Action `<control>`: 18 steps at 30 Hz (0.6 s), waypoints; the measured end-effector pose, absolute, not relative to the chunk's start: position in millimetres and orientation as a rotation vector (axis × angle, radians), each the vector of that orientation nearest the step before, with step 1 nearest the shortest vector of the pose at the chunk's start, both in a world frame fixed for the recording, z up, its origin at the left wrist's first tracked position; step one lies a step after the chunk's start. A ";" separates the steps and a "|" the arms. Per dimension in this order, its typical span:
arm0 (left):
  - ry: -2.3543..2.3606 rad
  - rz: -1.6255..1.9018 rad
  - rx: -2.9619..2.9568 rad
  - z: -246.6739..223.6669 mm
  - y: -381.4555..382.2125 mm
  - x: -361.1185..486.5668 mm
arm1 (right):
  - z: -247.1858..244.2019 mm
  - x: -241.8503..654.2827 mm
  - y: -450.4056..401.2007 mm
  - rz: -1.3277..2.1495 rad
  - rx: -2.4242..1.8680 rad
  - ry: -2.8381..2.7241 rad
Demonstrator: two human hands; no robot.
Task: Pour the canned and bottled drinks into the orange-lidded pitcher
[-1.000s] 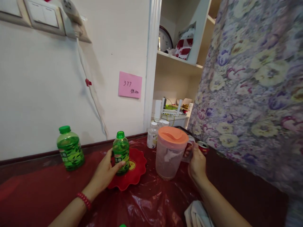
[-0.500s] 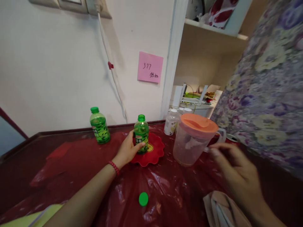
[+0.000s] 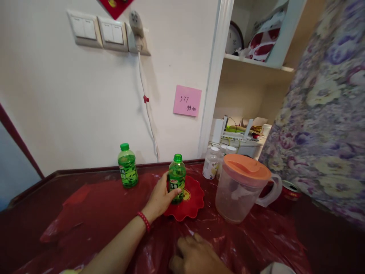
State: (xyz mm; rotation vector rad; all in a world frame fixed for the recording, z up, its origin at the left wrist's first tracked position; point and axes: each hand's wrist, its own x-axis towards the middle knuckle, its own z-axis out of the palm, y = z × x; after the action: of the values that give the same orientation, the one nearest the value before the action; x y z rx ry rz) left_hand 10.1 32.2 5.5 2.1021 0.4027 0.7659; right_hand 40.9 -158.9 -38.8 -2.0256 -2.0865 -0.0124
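My left hand (image 3: 159, 196) is wrapped round a green drink bottle (image 3: 177, 173), which stands upright on a red scalloped plate (image 3: 194, 201). The bottle's mouth is uncapped. In front of the plate, low in the head view, my right hand (image 3: 196, 255) is down at the tabletop with its fingers curled. What lies under those fingers is hidden, and the green bottle cap does not show. A second green bottle (image 3: 128, 169), capped, stands to the left of my left hand.
A clear pitcher with an orange lid (image 3: 246, 169) stands right of the plate, with white-capped bottles (image 3: 211, 163) behind it and a red can (image 3: 288, 192) beside its handle. Red plastic film (image 3: 114, 217) covers the table. A cloth (image 3: 278, 268) lies at the bottom right.
My right hand has moved left from beside the pitcher to where the loose green cap lay, and the cap is now out of sight. The view has tilted up; my left hand keeps the bottle.
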 end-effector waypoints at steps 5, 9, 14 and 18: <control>0.367 0.780 2.078 5.1 31.6 7.7 | 55.6 67.3 -165.3 0.154 -1.950 -1.824; 0.290 0.818 2.052 5.1 31.0 6.3 | 121.0 101.9 -145.3 -0.134 -1.599 -1.583; 0.362 0.820 2.064 7.9 29.2 5.7 | 132.4 133.0 -95.2 -0.216 -1.631 -1.509; 0.420 0.790 2.055 9.1 28.1 4.9 | 129.7 141.5 -71.6 -0.187 -1.709 -1.578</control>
State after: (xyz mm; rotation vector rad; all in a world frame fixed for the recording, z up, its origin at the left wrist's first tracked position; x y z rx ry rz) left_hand 4.9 28.1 9.1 2.0545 0.4198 0.7903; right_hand 141.5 -71.6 129.7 -1.7092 -1.5783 -0.1871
